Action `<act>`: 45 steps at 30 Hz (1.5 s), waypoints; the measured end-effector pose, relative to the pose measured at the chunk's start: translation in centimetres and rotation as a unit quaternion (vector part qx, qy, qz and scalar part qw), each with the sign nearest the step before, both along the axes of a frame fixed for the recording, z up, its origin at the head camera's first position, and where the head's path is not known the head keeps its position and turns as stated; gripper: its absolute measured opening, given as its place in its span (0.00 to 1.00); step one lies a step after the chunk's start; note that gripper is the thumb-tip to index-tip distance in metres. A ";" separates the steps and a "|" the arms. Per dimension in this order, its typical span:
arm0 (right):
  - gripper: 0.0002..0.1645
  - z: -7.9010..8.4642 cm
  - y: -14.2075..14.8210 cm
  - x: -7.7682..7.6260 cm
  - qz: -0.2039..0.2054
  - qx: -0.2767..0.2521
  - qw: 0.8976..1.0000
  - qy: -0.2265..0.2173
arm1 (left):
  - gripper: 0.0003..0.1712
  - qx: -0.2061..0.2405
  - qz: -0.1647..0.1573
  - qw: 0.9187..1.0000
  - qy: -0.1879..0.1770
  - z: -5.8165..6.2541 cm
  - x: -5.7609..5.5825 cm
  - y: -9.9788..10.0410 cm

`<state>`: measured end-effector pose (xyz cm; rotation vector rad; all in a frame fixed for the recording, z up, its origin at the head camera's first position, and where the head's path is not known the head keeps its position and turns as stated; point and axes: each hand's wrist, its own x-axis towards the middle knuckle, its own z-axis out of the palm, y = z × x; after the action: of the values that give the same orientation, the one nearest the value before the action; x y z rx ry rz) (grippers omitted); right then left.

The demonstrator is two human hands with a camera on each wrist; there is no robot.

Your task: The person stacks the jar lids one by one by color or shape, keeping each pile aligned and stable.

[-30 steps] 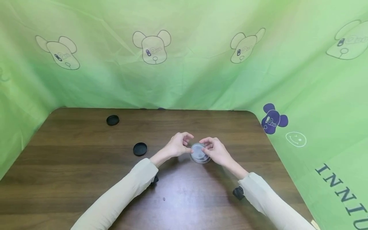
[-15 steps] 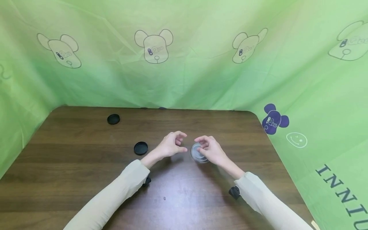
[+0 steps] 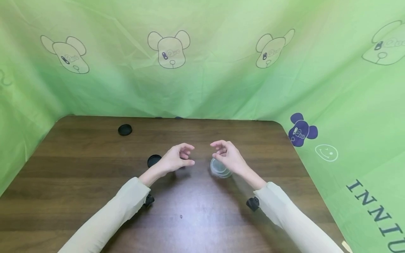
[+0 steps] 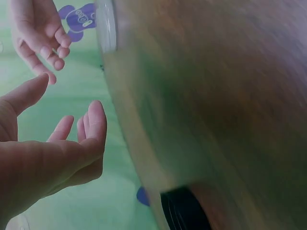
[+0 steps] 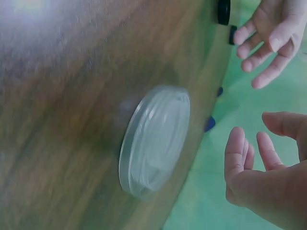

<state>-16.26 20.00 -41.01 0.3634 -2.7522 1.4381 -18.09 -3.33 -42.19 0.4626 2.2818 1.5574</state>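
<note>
A low stack of clear round pieces, like shallow dishes or lids, rests on the table right of the middle. The right wrist view shows the clear stack lying flat, with layered rims. My right hand hovers over its far edge, fingers loosely bent and holding nothing. My left hand is in the air to the left, its thumb and fingers apart with nothing between them. Just beyond that wrist lies a black round lid, partly hidden by the hand.
Another black round lid lies near the back left of the wooden table. A green printed cloth hangs behind and along the sides. Black wrist cameras sit under both sleeves.
My left hand has drawn away leftward from the clear stack towards the nearer black lid. My right hand has lifted slightly off the stack, which stays in place.
</note>
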 end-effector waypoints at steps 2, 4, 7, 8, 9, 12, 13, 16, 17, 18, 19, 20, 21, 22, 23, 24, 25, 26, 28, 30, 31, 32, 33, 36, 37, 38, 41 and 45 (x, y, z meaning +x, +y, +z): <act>0.20 -0.1 -0.4 0.0 0.006 -0.004 1.000 0.002 | 0.29 -0.003 0.007 1.000 0.004 0.1 0.1 -0.7; 0.20 -0.3 -0.9 0.1 0.016 -0.005 1.000 -0.001 | 0.29 -0.004 0.013 1.000 0.006 0.1 0.3 -1.5; 0.20 -0.8 -1.7 0.2 0.027 -0.004 1.000 -0.007 | 0.28 -0.003 0.020 1.000 0.014 0.1 0.6 -2.8; 0.20 -1.0 -2.0 0.3 0.029 -0.004 1.000 -0.011 | 0.28 -0.002 0.022 1.000 0.017 0.1 0.6 -3.2; 0.21 -1.1 -2.2 0.4 0.030 -0.002 0.999 -0.015 | 0.28 -0.002 0.025 1.000 0.020 0.0 0.7 -3.6; 0.20 -1.4 -2.9 0.5 0.025 0.000 1.000 -0.019 | 0.30 -0.001 0.030 0.999 0.025 -0.1 0.7 -4.6; 0.20 -1.5 -3.1 0.5 0.026 -0.001 0.999 -0.022 | 0.30 -0.001 0.031 0.999 0.028 -0.2 0.6 -4.9; 0.20 -1.7 -3.9 0.6 0.030 -0.005 0.999 -0.026 | 0.30 -0.003 0.039 0.999 0.037 -0.3 0.5 -5.8; 0.19 -1.7 -4.3 0.6 0.034 -0.011 0.999 -0.026 | 0.31 -0.004 0.042 0.998 0.038 -0.3 0.5 -6.2; 0.19 -1.6 -4.6 0.7 0.038 -0.013 0.999 -0.025 | 0.31 -0.005 0.045 0.998 0.040 -0.3 0.5 -6.5; 0.19 -1.5 -5.0 0.7 0.040 -0.015 0.999 -0.027 | 0.31 -0.008 0.049 0.998 0.042 -0.3 0.5 -6.9; 0.19 -1.4 -5.4 0.7 0.042 -0.017 0.999 -0.025 | 0.31 -0.011 0.052 0.998 0.043 -0.3 0.6 -7.3; 0.19 -1.4 -5.8 0.7 0.044 -0.017 0.999 -0.022 | 0.30 -0.015 0.057 0.997 0.046 -0.3 0.6 -7.6; 0.19 -1.3 -6.3 0.6 0.047 -0.017 0.999 -0.022 | 0.30 -0.019 0.062 0.997 0.047 -0.3 0.7 -8.0; 0.19 -1.3 -6.7 0.5 0.051 -0.015 0.998 -0.022 | 0.30 -0.025 0.067 0.996 0.049 -0.3 0.7 -8.4; 0.19 -1.2 -7.1 0.5 0.054 -0.013 0.998 -0.025 | 0.30 -0.034 0.072 0.995 0.053 -0.3 0.7 -8.7; 0.19 -1.2 -7.6 0.4 0.056 -0.012 0.998 -0.027 | 0.29 -0.042 0.077 0.995 0.056 -0.3 0.7 -9.0; 0.19 -1.1 -8.0 0.3 0.058 -0.011 0.998 -0.030 | 0.29 -0.051 0.084 0.994 0.055 -0.3 0.7 -9.3; 0.19 -1.1 -8.8 0.0 0.063 -0.012 0.997 -0.037 | 0.29 -0.070 0.098 0.991 0.054 -0.4 0.8 -9.8; 0.19 -1.0 -9.7 -0.3 0.067 -0.014 0.997 -0.043 | 0.30 -0.087 0.112 0.989 0.050 -0.6 0.9 -10.2; 0.19 -1.0 -10.0 -0.5 0.069 -0.015 0.997 -0.045 | 0.30 -0.093 0.119 0.987 0.050 -0.8 0.9 -10.4; 0.19 -1.0 -10.4 -0.6 0.070 -0.014 0.996 -0.047 | 0.30 -0.098 0.126 0.986 0.049 -0.9 0.9 -10.5; 0.20 -1.1 -10.8 -0.8 0.073 -0.013 0.996 -0.049 | 0.30 -0.102 0.129 0.985 0.050 -1.1 0.9 -10.7; 0.21 -1.3 -11.7 -1.2 0.077 -0.010 0.995 -0.061 | 0.32 -0.111 0.131 0.984 0.049 -1.6 0.9 -11.0; 0.21 -1.4 -11.9 -1.3 0.078 -0.009 0.995 -0.068 | 0.32 -0.112 0.129 0.984 0.045 -1.8 0.9 -11.1; 0.22 -1.5 -12.1 -1.4 0.079 -0.008 0.994 -0.074 | 0.33 -0.111 0.128 0.985 0.040 -2.0 0.8 -11.1; 0.24 -1.9 -12.6 -1.7 0.077 -0.005 0.993 -0.090 | 0.36 -0.103 0.118 0.987 0.023 -2.3 0.8 -11.2; 0.26 -2.4 -13.1 -2.2 0.073 -0.011 0.992 -0.101 | 0.40 -0.085 0.109 0.990 0.005 -2.5 0.6 -11.1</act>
<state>-18.41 6.85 -43.43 0.4507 -2.9188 1.6217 -17.49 -14.47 -44.71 0.1817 2.5158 1.4402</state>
